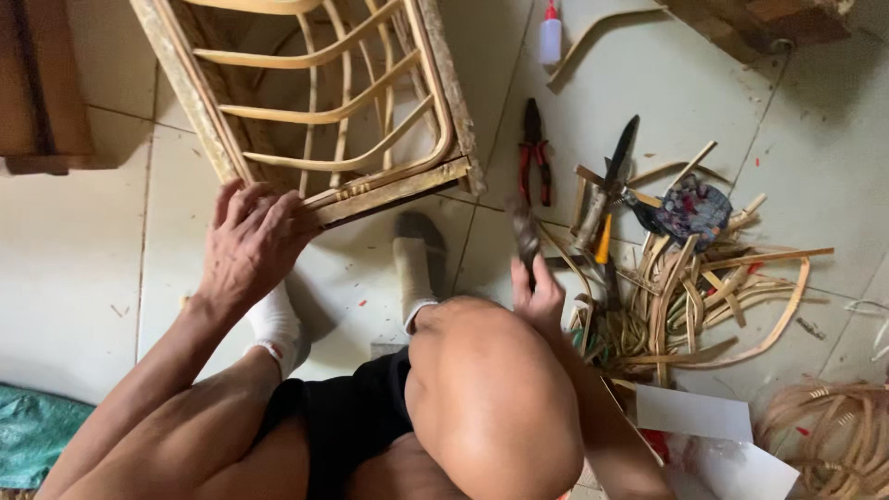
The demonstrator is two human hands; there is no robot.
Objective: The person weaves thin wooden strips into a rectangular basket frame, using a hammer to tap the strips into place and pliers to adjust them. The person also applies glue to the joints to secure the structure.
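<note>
A seated person works on a rattan frame [315, 111] that fills the upper left and centre of the frame, its curved slats running between straight side rails above a pale tiled floor [83, 241]. The left hand [248, 243], at centre left, lies over the frame's lower corner, fingers bent down across the bottom rail and touching it; whether they grip it fully cannot be told. The right hand [537, 294], just right of centre above the raised knee, is closed around the handle of a dark, motion-blurred tool [525, 233] that points upward; its kind cannot be made out. Two feet in white socks rest on the tiles below the frame.

To the right of the right hand, a heap of cut rattan strips [704, 296] spreads over the floor, with a knife [616, 162] lying at its upper edge. Red-handled pliers [534, 153] lie just left of the knife, near the frame's right rail. A small white glue bottle [551, 35] with a red tip stands at the top of the frame. A coil of rattan [829, 431] sits at the lower right, beside white paper sheets [694, 412].
</note>
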